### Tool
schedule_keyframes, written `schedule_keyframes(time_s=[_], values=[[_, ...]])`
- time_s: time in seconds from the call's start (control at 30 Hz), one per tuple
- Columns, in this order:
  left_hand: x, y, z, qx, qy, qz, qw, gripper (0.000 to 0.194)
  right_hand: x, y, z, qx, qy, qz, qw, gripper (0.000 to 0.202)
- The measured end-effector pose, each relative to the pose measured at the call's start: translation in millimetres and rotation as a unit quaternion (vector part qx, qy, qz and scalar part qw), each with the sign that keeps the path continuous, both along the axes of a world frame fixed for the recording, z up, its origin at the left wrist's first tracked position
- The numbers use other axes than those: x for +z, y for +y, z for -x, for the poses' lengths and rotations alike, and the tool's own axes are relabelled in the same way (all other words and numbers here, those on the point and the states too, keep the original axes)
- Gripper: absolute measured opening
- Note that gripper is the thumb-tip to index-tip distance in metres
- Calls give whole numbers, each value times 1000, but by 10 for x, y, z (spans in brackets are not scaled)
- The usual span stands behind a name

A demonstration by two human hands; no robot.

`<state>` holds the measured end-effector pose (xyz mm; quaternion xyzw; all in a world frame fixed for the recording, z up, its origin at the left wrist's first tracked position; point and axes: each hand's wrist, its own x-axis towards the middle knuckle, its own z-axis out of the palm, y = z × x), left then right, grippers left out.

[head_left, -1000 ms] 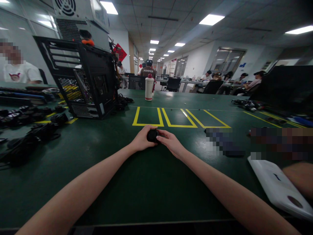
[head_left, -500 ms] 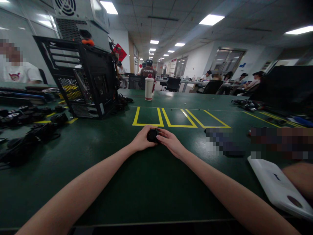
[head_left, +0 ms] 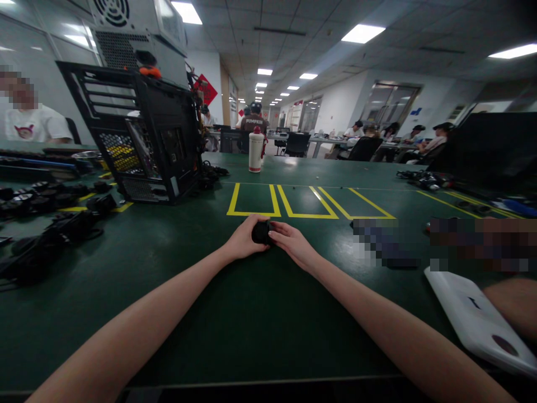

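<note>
Between my two hands, over the green table point(head_left: 268, 330), is a small black rounded object point(head_left: 260, 232); its kind is too dark to make out. My left hand point(head_left: 244, 239) wraps its left side, thumb below and fingers over the top. From the right, the fingertips of my right hand point(head_left: 291, 242) press against its edge. Just beyond the hands, yellow tape outlines point(head_left: 254, 214) mark the tabletop.
At left stands an open black computer case point(head_left: 155, 134) with black parts point(head_left: 46, 240) around it. A white bottle point(head_left: 255, 151) stands farther back. To the right lie a white device point(head_left: 474, 313) and another person's arm point(head_left: 516, 305). Several people sit beyond the table.
Hardly anything differs. Both hands keep their hold on the black object, with at most a very slight shift.
</note>
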<state>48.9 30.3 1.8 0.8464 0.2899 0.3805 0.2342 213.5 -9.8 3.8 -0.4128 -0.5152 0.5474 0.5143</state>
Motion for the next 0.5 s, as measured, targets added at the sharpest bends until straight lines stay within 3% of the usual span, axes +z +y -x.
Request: schedule_keyframes(time_s=[0.13, 0.5], values=[[9, -19, 0, 1, -3, 22, 1000, 63, -4, -5, -15, 25, -5, -15, 1000, 33], [20, -29, -11, 8, -3, 21, 1000, 62, -26, 12, 0, 1, -10, -16, 1000, 33]])
